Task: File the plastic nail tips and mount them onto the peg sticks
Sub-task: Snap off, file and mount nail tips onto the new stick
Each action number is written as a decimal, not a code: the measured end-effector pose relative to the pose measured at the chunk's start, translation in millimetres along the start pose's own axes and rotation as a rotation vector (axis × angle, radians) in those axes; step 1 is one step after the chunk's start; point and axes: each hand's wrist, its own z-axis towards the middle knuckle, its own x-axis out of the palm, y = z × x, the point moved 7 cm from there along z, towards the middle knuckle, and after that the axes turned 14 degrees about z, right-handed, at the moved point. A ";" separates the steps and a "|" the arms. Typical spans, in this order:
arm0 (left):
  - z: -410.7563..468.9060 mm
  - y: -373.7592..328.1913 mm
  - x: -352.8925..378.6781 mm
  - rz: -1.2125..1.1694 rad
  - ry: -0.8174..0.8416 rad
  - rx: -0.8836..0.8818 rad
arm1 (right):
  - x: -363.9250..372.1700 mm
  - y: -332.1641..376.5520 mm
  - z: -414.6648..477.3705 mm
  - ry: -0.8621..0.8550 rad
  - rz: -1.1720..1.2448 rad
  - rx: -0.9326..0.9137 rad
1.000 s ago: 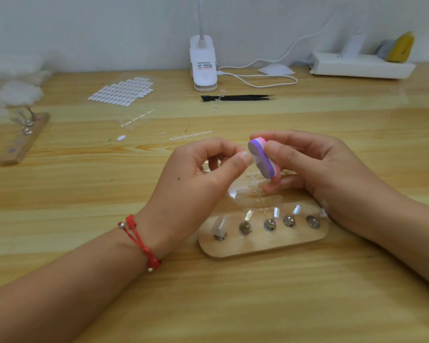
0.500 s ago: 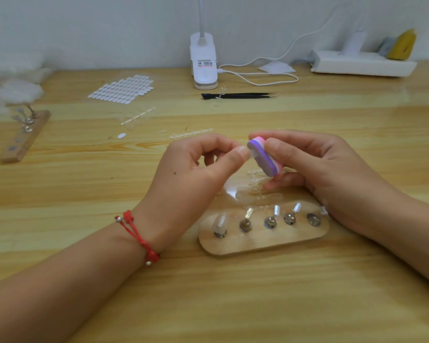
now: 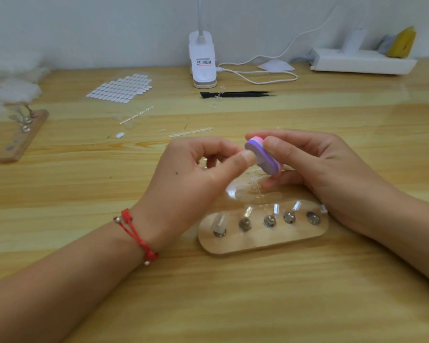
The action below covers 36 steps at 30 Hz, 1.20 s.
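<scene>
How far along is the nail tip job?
Early on. Done: the leftmost peg on the wooden holder seems to carry a clear tip. In hand: the right hand holds the purple-pink file block against the left hand's pinch; the tip itself is hidden. Left: the other pegs look bare, and tip strips lie unused.

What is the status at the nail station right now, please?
Right hand grips file block. Left hand pinched at the block; nail tip not visible. Peg board below, nothing in the way.
</scene>
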 end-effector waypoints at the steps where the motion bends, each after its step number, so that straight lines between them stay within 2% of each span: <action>1: -0.1 -2.1 2.0 0.005 0.018 0.014 | 0.3 0.1 0.0 0.002 0.002 -0.002; 5: 2.8 2.5 -4.9 -0.018 -0.050 -0.025 | 0.0 1.7 -0.3 -0.008 0.020 -0.007; 9: -5.1 -8.3 11.3 0.039 0.091 0.058 | 1.0 0.8 -1.2 0.001 0.045 -0.004; 11: -4.6 -7.6 7.3 0.025 0.044 0.060 | -0.3 1.0 -0.2 -0.017 0.088 -0.016; 14: 0.1 4.1 -8.0 -0.089 -0.084 -0.035 | -2.6 1.2 1.1 -0.032 0.115 -0.027; 17: 1.3 7.2 -11.0 -0.097 -0.128 -0.068 | -0.8 1.9 1.2 -0.013 0.117 -0.028; 23: 1.2 9.1 -2.7 -0.089 -0.050 -0.071 | -2.5 2.7 0.6 -0.030 0.114 -0.039; 36: 0.7 9.8 -3.4 -0.081 -0.055 -0.074 | -0.2 3.4 -1.6 -0.041 0.095 -0.035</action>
